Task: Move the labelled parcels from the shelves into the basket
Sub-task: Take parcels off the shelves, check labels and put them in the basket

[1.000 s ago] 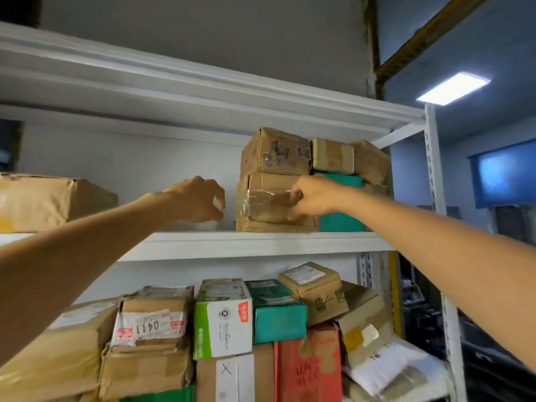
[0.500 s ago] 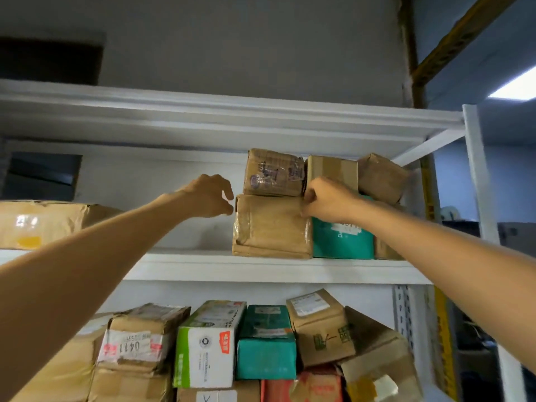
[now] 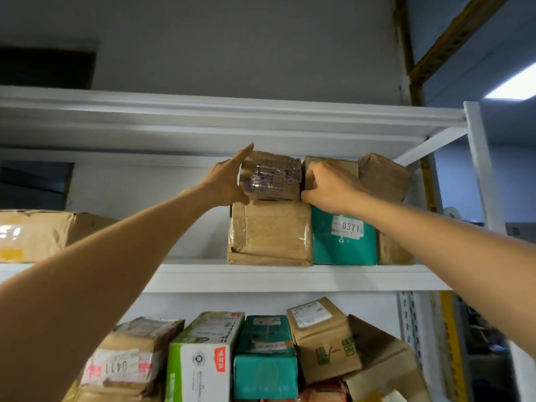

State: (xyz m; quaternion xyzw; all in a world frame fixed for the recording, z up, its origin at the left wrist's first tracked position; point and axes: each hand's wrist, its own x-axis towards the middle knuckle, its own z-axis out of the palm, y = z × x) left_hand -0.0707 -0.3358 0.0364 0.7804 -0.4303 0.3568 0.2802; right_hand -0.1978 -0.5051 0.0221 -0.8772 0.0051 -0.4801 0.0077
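Shifting up from the lower box [image 3: 269, 230], you are now bracketing the taped parcel [image 3: 272, 177] stacked on it: left hand [image 3: 226, 184] pressing flat-fingered, right hand [image 3: 327, 187] curling round its edge, readying the lift.

The top parcel [image 3: 271, 175] is hemmed by a box [image 3: 333, 166] rightward (just beside) and a shelf [image 3: 232, 123] closely above; leftward, room is left.

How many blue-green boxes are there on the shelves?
2. The teal box labelled 0371 stands on the middle shelf beside a big brown parcel; the lower teal box sits one shelf down. Others may hide behind.
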